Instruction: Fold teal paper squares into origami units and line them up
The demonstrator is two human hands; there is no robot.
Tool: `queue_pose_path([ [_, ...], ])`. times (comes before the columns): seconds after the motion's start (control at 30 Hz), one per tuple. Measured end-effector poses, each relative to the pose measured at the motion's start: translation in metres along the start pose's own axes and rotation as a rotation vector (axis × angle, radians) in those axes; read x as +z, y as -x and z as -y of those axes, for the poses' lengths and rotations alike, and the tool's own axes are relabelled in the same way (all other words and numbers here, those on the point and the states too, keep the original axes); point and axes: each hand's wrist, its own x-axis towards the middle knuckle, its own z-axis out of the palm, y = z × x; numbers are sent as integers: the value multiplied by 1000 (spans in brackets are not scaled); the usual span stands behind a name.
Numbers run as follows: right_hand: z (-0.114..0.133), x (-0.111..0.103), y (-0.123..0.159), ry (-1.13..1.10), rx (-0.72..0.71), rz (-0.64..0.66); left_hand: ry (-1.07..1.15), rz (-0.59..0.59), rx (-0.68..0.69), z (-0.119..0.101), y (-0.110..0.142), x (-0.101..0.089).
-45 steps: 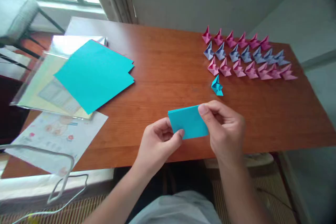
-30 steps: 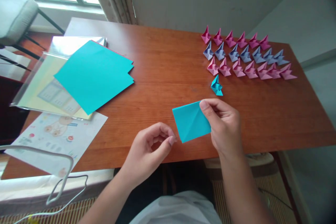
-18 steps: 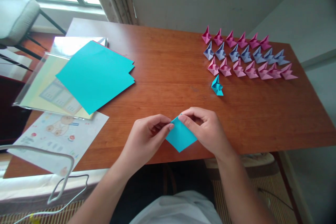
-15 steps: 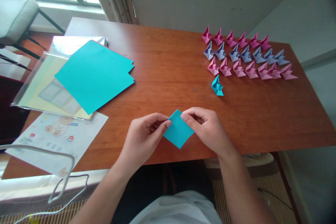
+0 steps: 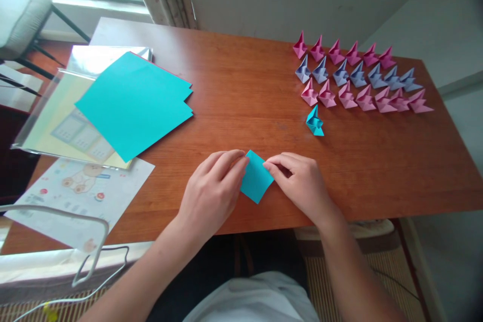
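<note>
A small folded square of turquoise origami paper [image 5: 257, 180] is held between my hands, turned like a diamond above the near edge of the table. My left hand [image 5: 217, 186] pinches its left side, with the back of the hand turned up and the fingers covering that corner. On the opposite side, the thumb and index finger of my right hand [image 5: 300, 181] grip the right edge. Beyond my right hand stands one finished turquoise folded figure [image 5: 314, 122] with a pointed tip.
Rows of folded figures in magenta [image 5: 335, 52], lavender [image 5: 340, 74] and pink [image 5: 346, 95] stand at the back right. Large turquoise sheets [image 5: 139, 105] lie at left over a clear plastic packet [image 5: 41, 110]. A printed sheet [image 5: 79, 201] and a white bent bar [image 5: 75, 214] are nearer.
My left hand has rolled over, its back now facing up, and covers more of the paper's left side. The paper has moved slightly away from me. My right hand still pinches its edge.
</note>
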Motion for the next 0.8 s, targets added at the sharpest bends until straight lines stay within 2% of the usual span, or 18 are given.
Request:
queue_pose_path([
  [0.13, -2, -1, -1, 114, -27, 16, -55, 91, 204, 2, 1, 2],
  [0.4, -8, -7, 3, 95, -45, -86, -117, 109, 298, -1, 1, -2],
  [0.63, -5, -12, 12, -3, 42, -50, -93, 134, 277, 0, 2, 2],
  [0.8, -2, -12, 12, -40, 65, -33, 35, 126, 164, 3, 5, 7],
])
